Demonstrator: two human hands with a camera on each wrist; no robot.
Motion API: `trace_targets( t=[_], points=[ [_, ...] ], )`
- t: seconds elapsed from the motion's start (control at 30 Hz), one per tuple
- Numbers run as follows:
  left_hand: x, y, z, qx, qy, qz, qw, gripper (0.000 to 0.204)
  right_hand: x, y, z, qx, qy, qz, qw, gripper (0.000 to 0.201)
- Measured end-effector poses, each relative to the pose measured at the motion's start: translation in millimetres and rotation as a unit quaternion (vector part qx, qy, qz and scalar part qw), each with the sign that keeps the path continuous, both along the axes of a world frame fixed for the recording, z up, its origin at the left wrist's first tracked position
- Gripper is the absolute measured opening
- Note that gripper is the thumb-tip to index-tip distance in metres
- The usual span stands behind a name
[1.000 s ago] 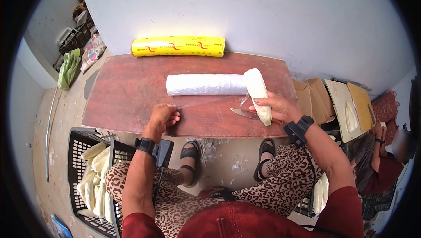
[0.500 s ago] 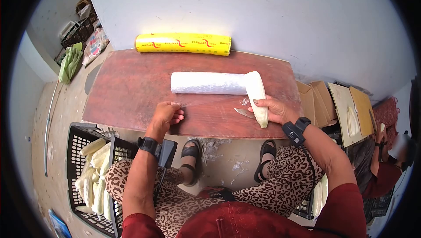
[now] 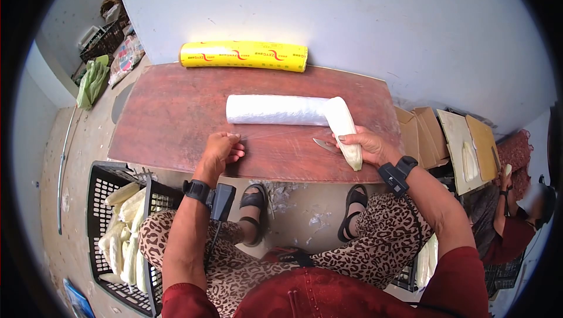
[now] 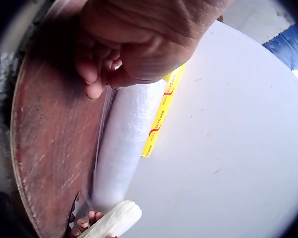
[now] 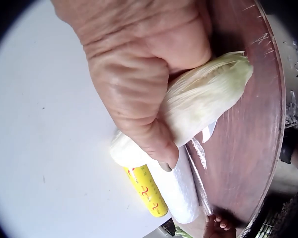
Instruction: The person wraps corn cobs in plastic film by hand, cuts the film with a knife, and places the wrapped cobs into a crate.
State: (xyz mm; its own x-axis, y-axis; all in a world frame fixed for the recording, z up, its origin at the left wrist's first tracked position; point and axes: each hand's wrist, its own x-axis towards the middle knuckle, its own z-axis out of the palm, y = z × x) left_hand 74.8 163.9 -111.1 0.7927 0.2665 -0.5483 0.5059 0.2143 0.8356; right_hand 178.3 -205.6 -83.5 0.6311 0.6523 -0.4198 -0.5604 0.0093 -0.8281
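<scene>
My right hand [image 3: 369, 143] grips a pale ear of corn in its husk [image 3: 342, 123], thumb across it in the right wrist view. The upper end of the corn overlaps the right end of a white roll of plastic film [image 3: 270, 110] lying on the table. Near the table's front edge, my left hand [image 3: 221, 149] pinches the edge of clear film [image 4: 106, 106], which stretches from the roll. A knife blade [image 3: 324, 144] pokes out left of the corn, beside the right fingers; its handle is hidden.
A yellow printed roll [image 3: 243, 56] lies along the table's [image 3: 164, 118] back edge by the wall. A black crate [image 3: 97, 224] of corn stands at the lower left. Cardboard boxes [image 3: 419, 133] sit to the right, near another person [image 3: 507, 230].
The head view has shifted slightly. Both hands keep their holds almost in place, and the knife handle, visible earlier beside the corn, is now hidden.
</scene>
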Motion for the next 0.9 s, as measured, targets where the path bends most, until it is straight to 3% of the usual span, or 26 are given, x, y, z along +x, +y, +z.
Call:
trace_targets(
  t=[0.37, 0.57, 0.9],
  points=[
    [-2.1, -3.4, 3.1, 0.008, -0.004, 0.004, 1.0, 0.011, -5.0, -1.2, 8.3, -0.03, -0.012, 0.009, 0.999, 0.053],
    [-2.0, -4.2, 4.6, 0.013, 0.003, 0.008, 1.0, 0.011, -2.1, 4.0, 6.6, 0.013, 0.006, 0.002, 1.0, 0.051],
    [0.1, -1.6, 2.2, 0.008, 0.006, -0.002, 1.0, 0.008, 4.5, 8.1, 2.1, -0.014, -0.006, 0.001, 1.0, 0.047]
  ],
)
